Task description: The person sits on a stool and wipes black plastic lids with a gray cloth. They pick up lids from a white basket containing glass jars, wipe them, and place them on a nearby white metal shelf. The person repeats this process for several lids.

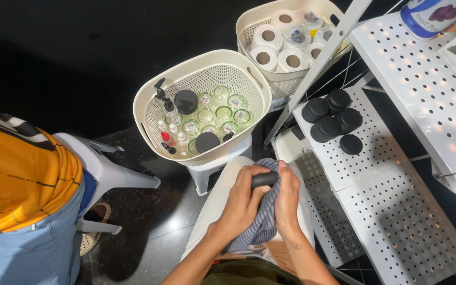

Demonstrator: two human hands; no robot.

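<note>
My left hand (243, 200) and my right hand (288, 199) meet over my lap, both wrapped around a grey-blue striped cloth (262, 224). A small black round lid (264, 179) sits pinched between the cloth and my fingers, its edge showing at the top. Just ahead stands a cream perforated basket (150, 108) on a white stool, filled with several clear glass jars (222, 113), two black lids and small pump and dropper bottles (168, 108). Stacks of black lids (331, 119) rest on a white perforated shelf (376, 190) to my right.
A second cream basket (249, 25) farther back holds several toilet paper rolls. Another person in an orange shirt and jeans (22, 179) sits on a white plastic stool (104, 163) at the left. A higher white shelf (423, 89) at the right carries printed packages. The floor is dark.
</note>
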